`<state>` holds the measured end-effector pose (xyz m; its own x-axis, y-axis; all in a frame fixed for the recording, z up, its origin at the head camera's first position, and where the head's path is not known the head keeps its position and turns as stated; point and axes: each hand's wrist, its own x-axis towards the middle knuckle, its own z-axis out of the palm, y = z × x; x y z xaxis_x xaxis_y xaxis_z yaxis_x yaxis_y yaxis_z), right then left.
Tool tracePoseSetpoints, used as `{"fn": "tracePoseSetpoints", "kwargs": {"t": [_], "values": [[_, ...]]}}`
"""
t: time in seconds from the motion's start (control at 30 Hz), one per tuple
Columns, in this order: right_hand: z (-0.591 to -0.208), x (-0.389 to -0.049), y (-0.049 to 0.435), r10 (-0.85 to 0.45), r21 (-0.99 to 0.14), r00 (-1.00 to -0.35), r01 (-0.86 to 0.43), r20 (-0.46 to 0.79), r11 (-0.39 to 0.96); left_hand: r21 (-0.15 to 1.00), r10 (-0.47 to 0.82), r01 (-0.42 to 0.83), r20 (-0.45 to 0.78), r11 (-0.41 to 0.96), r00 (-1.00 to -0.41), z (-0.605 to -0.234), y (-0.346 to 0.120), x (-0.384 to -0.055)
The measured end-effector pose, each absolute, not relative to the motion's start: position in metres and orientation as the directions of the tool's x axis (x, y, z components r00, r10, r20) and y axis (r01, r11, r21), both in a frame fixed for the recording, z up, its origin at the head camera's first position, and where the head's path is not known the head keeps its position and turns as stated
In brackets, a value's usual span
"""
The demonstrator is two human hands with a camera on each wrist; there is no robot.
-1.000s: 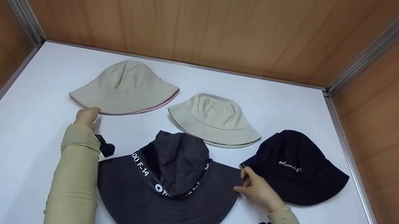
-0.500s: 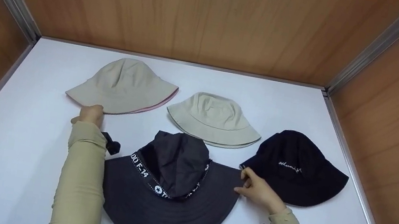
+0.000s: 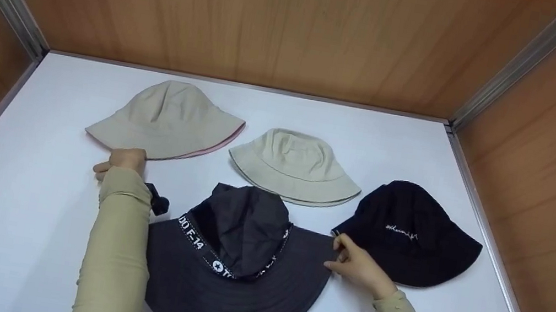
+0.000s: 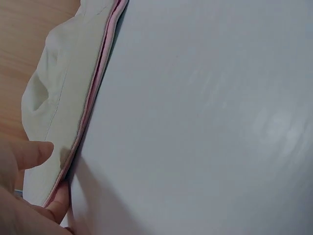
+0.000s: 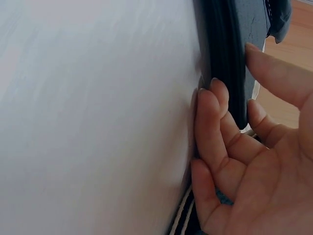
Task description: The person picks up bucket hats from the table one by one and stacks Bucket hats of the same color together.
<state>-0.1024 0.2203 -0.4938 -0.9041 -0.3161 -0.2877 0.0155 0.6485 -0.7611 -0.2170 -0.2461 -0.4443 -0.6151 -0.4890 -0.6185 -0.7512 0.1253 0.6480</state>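
Note:
At the front edge of a beige bucket hat with pink lining [image 3: 166,121], my left hand [image 3: 126,160] holds the brim. In the left wrist view, fingers [image 4: 59,203] curl under the pink edge while the thumb lies over the top. My right hand [image 3: 358,263] grips the right brim edge of a wide-brimmed dark grey sun hat [image 3: 231,310] with a lettered band. Its thumb is on the upper side and curled fingers [image 5: 210,117] are beneath, seen in the right wrist view. The sun hat's crown is partly collapsed.
A pale green bucket hat [image 3: 295,167] lies between the others, behind the sun hat. Right beside my right hand is a black bucket hat [image 3: 412,239] with white script. Wooden panels [image 3: 277,22] enclose the white table [image 3: 26,194] at the back and sides.
My left hand has shifted slightly right along the beige hat's brim and turned, so its thumb side now shows. The right hand stays on the sun hat's brim. The head view has shifted slightly.

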Motion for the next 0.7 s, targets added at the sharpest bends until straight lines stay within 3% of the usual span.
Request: {"fn": "tracePoseSetpoints", "kwargs": {"t": [0.2,0.7], "values": [[-0.493,-0.098,0.222,-0.344,-0.764,-0.9,-0.019,-0.268,0.645,0.627,-0.54,-0.753,-0.57,0.201,-0.619,-0.451,-0.247,-0.215],[-0.486,-0.091,0.225,-0.367,-0.757,-0.887,-0.031,-0.281,0.653,0.609,-0.635,-0.777,-0.539,0.16,-0.553,-0.467,-0.252,-0.214]]}}
